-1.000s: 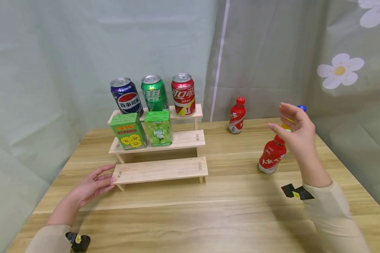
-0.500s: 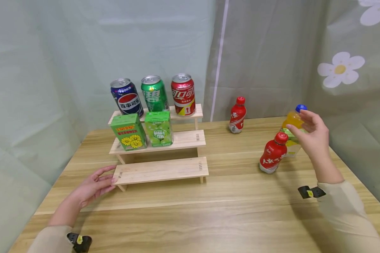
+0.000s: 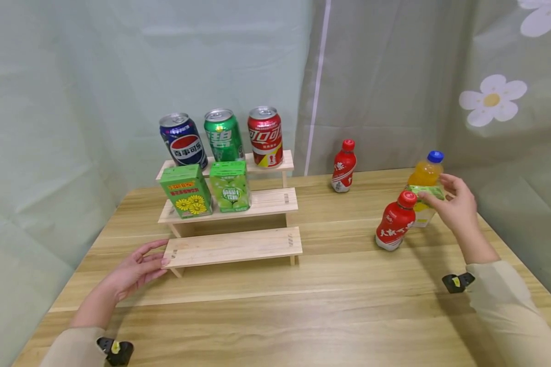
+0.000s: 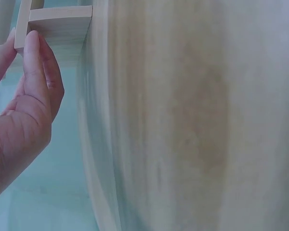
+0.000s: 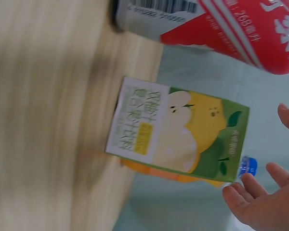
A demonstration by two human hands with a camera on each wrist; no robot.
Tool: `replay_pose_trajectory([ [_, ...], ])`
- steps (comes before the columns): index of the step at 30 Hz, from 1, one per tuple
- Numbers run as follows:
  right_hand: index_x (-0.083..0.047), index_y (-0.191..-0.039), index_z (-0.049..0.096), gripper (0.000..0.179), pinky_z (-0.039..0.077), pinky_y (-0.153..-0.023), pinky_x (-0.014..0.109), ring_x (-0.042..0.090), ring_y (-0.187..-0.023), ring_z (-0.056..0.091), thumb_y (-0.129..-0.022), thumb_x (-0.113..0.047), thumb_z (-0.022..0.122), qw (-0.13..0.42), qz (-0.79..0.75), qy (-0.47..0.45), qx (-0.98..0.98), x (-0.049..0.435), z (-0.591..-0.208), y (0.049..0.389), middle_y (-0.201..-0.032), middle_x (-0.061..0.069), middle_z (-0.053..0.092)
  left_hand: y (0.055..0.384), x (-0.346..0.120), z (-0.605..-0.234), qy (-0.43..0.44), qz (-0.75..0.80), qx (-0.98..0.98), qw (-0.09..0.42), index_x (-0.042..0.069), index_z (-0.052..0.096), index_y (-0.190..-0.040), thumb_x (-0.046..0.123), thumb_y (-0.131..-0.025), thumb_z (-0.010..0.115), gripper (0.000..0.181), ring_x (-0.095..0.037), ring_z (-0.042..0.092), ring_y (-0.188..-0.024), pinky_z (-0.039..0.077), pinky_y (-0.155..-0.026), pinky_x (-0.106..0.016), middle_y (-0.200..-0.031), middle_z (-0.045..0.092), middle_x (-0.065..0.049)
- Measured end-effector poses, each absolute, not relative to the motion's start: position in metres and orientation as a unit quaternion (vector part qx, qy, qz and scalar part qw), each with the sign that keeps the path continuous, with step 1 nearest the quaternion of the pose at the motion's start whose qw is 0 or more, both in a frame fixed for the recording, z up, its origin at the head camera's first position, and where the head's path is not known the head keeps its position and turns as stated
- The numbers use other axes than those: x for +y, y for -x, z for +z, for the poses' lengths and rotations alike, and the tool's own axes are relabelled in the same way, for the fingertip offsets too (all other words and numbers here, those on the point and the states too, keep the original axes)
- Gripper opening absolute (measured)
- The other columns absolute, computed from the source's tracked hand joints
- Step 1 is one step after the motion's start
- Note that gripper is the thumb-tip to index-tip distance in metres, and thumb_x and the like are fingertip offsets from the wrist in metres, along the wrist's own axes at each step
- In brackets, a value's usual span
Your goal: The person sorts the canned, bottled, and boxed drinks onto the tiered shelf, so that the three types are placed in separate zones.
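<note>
At the left end of the wooden tiered rack point(image 3: 234, 247), my left hand point(image 3: 135, 270) pinches the lowest board between thumb and fingers; the left wrist view shows this board end point(image 4: 60, 14) close up. On the right, my right hand point(image 3: 459, 206) is spread at the top of a green-and-yellow juice box point(image 5: 183, 130). Its thumb and fingers are apart, and in the right wrist view the fingertips point(image 5: 236, 192) are right by the box's upper corner. Upright behind the box is an orange drink bottle point(image 3: 424, 173) with a blue cap. A red bottle point(image 3: 395, 224) stands in front-left of the box.
On the rack's top tier are a blue can point(image 3: 183, 142), a green can point(image 3: 223, 135) and a red can point(image 3: 265, 137). Two green drink boxes, one with yellow flowers point(image 3: 185, 191) and one with grapes point(image 3: 230, 188), occupy the middle tier. Another red bottle point(image 3: 344, 168) stands near the curtain.
My right hand has moved right and lowered from above the front red bottle to the juice box, uncovering the orange bottle. The left hand has stayed at the rack.
</note>
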State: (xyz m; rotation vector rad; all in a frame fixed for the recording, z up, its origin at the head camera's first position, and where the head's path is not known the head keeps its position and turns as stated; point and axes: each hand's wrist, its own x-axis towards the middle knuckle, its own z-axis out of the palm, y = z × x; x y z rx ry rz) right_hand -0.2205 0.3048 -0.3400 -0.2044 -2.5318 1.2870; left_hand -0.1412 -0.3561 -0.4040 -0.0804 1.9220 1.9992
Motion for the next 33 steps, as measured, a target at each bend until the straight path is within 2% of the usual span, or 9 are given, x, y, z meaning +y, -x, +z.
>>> replay_pose_trajectory([
  [8,0.004,-0.146,0.022,0.077,0.028,-0.106,0.066,0.056,-0.129,0.029,-0.091,-0.033,0.063,0.12,0.42,0.066,-0.897,0.313,-0.353,0.226,-0.145,0.036,0.026,0.141,-0.356,-0.403,0.025,0.713,0.677,0.182,0.034,0.047,-0.122,0.004,-0.094,0.057,0.042,-0.009,0.064,-0.097,0.055,-0.086,-0.025,-0.106,0.059,0.009],
  [14,0.005,-0.148,0.015,0.083,0.027,-0.107,0.064,0.056,-0.13,0.027,-0.091,-0.033,0.062,0.104,0.425,0.059,-0.897,0.32,-0.365,0.228,-0.147,0.036,0.022,0.141,-0.357,-0.404,0.025,0.707,0.683,0.18,0.033,0.046,-0.123,0.004,-0.094,0.057,0.042,-0.009,0.064,-0.097,0.055,-0.086,-0.025,-0.106,0.058,0.009],
  [17,0.007,-0.147,0.016,0.082,0.031,-0.105,0.063,0.055,-0.128,0.031,-0.091,-0.029,0.064,0.106,0.427,0.044,-0.897,0.324,-0.371,0.229,-0.146,0.035,0.026,0.141,-0.357,-0.403,0.024,0.707,0.684,0.18,0.032,0.046,-0.125,0.005,-0.094,0.058,0.043,-0.009,0.064,-0.097,0.055,-0.086,-0.025,-0.107,0.058,0.009],
  [18,0.007,-0.147,0.017,0.081,0.037,-0.104,0.057,0.054,-0.127,0.034,-0.091,-0.027,0.064,0.11,0.425,0.038,-0.898,0.325,-0.373,0.23,-0.144,0.035,0.029,0.14,-0.357,-0.403,0.023,0.708,0.682,0.181,0.032,0.046,-0.125,0.005,-0.094,0.058,0.043,-0.009,0.064,-0.097,0.055,-0.086,-0.025,-0.107,0.058,0.008],
  [21,0.008,-0.146,0.022,0.077,0.048,-0.09,0.025,0.052,-0.121,0.04,-0.09,-0.023,0.065,0.119,0.423,0.018,-0.898,0.328,-0.378,0.233,-0.14,0.034,0.035,0.14,-0.356,-0.403,0.022,0.712,0.678,0.182,0.032,0.047,-0.124,0.004,-0.094,0.057,0.042,-0.009,0.064,-0.097,0.055,-0.086,-0.025,-0.106,0.059,0.009],
  [24,0.008,-0.144,0.025,0.074,0.034,-0.07,0.001,0.049,-0.115,0.043,-0.09,-0.02,0.066,0.125,0.426,0.01,-0.896,0.329,-0.381,0.235,-0.136,0.034,0.037,0.139,-0.356,-0.403,0.02,0.714,0.676,0.184,0.032,0.047,-0.123,0.004,-0.094,0.057,0.042,-0.01,0.064,-0.097,0.055,-0.086,-0.025,-0.106,0.059,0.009],
  [27,0.008,-0.144,0.026,0.073,0.033,-0.067,-0.001,0.04,-0.109,0.045,-0.089,-0.018,0.066,0.126,0.424,0.013,-0.897,0.33,-0.383,0.236,-0.135,0.032,0.037,0.139,-0.355,-0.403,0.019,0.712,0.678,0.182,0.031,0.046,-0.125,0.005,-0.094,0.058,0.042,-0.009,0.064,-0.097,0.055,-0.086,-0.025,-0.106,0.059,0.009],
  [30,0.007,-0.141,0.031,0.069,0.035,-0.067,0.003,0.024,-0.099,0.046,-0.088,-0.019,0.068,0.122,0.421,0.018,-0.899,0.333,-0.384,0.234,-0.131,0.028,0.04,0.139,-0.355,-0.403,0.018,0.71,0.681,0.179,0.03,0.044,-0.126,0.006,-0.094,0.058,0.043,-0.009,0.064,-0.097,0.055,-0.086,-0.025,-0.106,0.059,0.009],
  [33,0.005,-0.136,0.037,0.064,0.039,-0.066,0.003,0.004,-0.09,0.045,-0.088,-0.022,0.069,0.116,0.426,0.021,-0.897,0.337,-0.383,0.231,-0.12,0.012,0.048,0.138,-0.355,-0.403,0.017,0.712,0.679,0.179,0.03,0.045,-0.125,0.005,-0.094,0.058,0.042,-0.009,0.064,-0.097,0.055,-0.086,-0.025,-0.106,0.059,0.009],
])
